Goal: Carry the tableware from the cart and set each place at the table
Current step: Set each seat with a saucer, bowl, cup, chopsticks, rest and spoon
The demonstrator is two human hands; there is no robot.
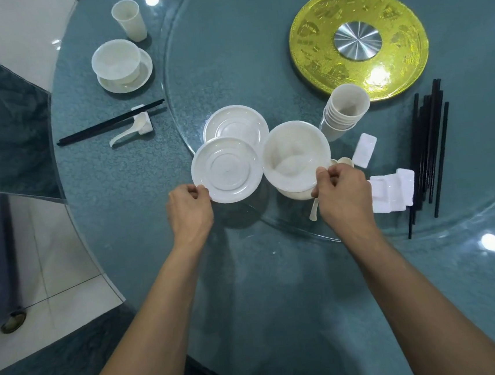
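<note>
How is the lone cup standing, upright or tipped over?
Upright: the cup stands on its base, mouth up, beyond the bowl on its plate.

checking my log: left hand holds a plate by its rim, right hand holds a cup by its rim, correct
No: the head view shows the right hand holding a bowl by its rim, not a cup. The left hand holds a plate by its rim.

Reaches up from the bottom edge with both bare forearms; mid-frame, pinches a plate (226, 169) in the left hand (189, 211), a bowl (294, 152) in the right hand (345, 196).
</note>
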